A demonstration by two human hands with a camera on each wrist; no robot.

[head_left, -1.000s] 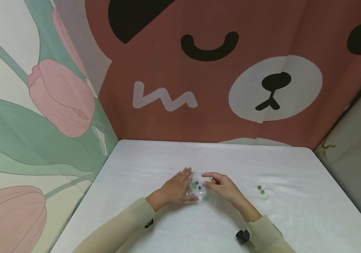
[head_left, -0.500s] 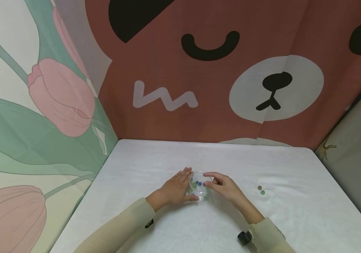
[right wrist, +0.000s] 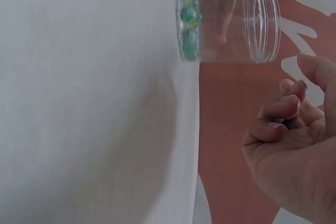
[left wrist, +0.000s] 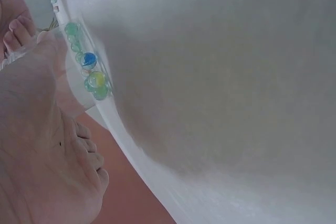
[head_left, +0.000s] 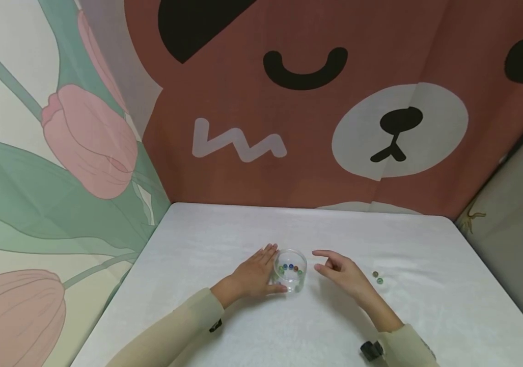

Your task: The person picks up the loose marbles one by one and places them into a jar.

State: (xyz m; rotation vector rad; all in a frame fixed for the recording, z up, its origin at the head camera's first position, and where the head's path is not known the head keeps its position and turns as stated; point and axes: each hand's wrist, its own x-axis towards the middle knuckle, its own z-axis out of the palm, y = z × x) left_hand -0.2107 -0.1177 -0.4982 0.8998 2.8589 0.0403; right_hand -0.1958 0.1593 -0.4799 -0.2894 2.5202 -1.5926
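Observation:
A clear round plastic jar (head_left: 302, 278) stands upright on the white table, without a lid. Several glass marbles (right wrist: 189, 17), green, blue, yellow and reddish, lie on its bottom. My left hand (head_left: 251, 272) rests against the jar's left side, its fingers straight along the far side and its thumb on the near side. To the right of the jar and apart from it is my right hand (head_left: 341, 272). Its index finger and thumb are spread with nothing between them, and the other fingers are loosely bent. The jar's rim (right wrist: 275, 22) faces the right hand in the right wrist view.
Two loose marbles (head_left: 378, 278), one brownish and one green, lie on the white table (head_left: 426, 316) to the right of my right hand. Behind the table hangs a brown bear-face curtain (head_left: 243, 183), with a tulip-patterned curtain (head_left: 91, 142) at the left.
My right hand has drawn back to the right from over the jar's rim. A reddish-brown marble that was by its fingertips now lies inside the jar. The left hand has stayed in place.

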